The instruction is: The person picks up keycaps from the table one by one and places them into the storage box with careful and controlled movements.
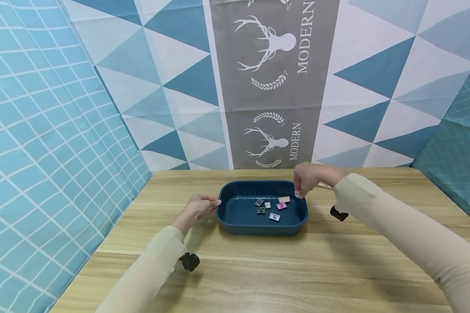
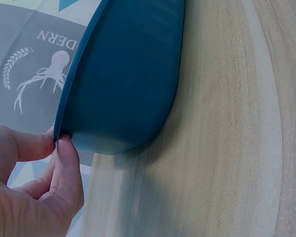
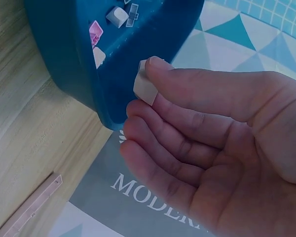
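A dark blue plastic basin (image 1: pixel 258 230) stands on the wooden table. My left hand (image 1: pixel 197 207) pinches its left rim between thumb and fingers, as the left wrist view shows closely. Over the right end of the basin, my right hand (image 1: pixel 308 177) pinches a whitish keycap (image 3: pixel 146 85) between thumb and index finger; the other fingers curl loosely below. Several keycaps lie scattered on the basin floor, among them a pink keycap (image 1: pixel 281 205), a pale beige keycap (image 1: pixel 284 199), a white keycap (image 1: pixel 274 217) and a dark keycap (image 1: pixel 260 210).
A long pale pink bar, like a spacebar keycap (image 3: pixel 32 203), lies on the table right of the basin, partly hidden behind my right hand in the head view. Patterned cloth (image 1: pixel 274 108) hangs behind the table (image 1: pixel 258 274), with blue tiled-print cloth (image 1: pixel 43 130) at the left.
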A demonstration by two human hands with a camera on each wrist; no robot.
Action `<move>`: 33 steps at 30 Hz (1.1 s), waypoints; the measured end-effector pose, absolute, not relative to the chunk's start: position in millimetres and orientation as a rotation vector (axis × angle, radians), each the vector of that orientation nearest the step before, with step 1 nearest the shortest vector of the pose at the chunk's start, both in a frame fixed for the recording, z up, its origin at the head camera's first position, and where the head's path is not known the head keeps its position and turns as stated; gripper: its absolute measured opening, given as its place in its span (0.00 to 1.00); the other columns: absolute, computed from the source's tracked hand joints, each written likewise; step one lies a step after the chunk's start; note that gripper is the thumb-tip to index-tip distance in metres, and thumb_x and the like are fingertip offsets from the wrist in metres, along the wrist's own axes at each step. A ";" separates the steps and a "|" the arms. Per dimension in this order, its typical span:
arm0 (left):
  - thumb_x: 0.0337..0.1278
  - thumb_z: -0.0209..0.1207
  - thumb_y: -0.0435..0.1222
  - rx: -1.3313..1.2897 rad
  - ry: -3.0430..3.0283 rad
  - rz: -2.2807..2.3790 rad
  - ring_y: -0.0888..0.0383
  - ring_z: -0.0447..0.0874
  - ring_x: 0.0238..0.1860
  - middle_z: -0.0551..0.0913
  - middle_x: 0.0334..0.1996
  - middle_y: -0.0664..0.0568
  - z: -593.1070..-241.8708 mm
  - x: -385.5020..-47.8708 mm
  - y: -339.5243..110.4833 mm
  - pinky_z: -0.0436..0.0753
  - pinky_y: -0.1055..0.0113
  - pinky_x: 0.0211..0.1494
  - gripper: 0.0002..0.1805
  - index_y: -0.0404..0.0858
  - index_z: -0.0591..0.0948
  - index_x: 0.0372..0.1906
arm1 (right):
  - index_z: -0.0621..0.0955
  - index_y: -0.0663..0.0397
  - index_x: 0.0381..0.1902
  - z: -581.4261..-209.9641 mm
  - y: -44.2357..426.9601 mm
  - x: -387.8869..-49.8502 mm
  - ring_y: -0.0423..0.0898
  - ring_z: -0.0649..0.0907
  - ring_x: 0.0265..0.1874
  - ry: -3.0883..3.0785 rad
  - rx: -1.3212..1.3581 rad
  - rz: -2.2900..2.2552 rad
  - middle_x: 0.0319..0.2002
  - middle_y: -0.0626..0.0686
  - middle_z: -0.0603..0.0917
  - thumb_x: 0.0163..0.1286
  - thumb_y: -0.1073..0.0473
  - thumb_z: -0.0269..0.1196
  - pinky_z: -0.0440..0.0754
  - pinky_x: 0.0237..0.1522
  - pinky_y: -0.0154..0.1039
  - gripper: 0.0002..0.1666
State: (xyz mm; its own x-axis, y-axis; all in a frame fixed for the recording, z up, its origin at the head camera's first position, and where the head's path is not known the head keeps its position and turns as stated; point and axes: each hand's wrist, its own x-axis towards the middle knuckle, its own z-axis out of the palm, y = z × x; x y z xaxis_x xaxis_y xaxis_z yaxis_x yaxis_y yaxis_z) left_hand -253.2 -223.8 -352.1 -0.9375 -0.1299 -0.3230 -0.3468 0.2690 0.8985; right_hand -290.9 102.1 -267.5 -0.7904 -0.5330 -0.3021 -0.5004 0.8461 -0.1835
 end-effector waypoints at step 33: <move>0.62 0.59 0.30 -0.429 2.348 1.746 0.64 0.80 0.34 0.80 0.41 0.48 -353.9 -253.5 -224.3 0.86 0.74 0.43 0.15 0.28 0.78 0.52 | 0.86 0.55 0.33 -265.8 68.5 -290.0 0.43 0.83 0.29 2.664 -0.757 -0.067 0.34 0.51 0.87 0.55 0.64 0.71 0.86 0.36 0.37 0.06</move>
State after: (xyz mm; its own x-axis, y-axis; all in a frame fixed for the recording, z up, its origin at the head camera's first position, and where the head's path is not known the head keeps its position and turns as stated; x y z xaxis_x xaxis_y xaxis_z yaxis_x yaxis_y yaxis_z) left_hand -253.5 -224.3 -353.9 -0.9415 -0.1202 -0.3149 -0.3362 0.2672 0.9031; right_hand -290.0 68.5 -265.8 -0.7875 -0.5162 -0.3366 -0.4987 0.8547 -0.1442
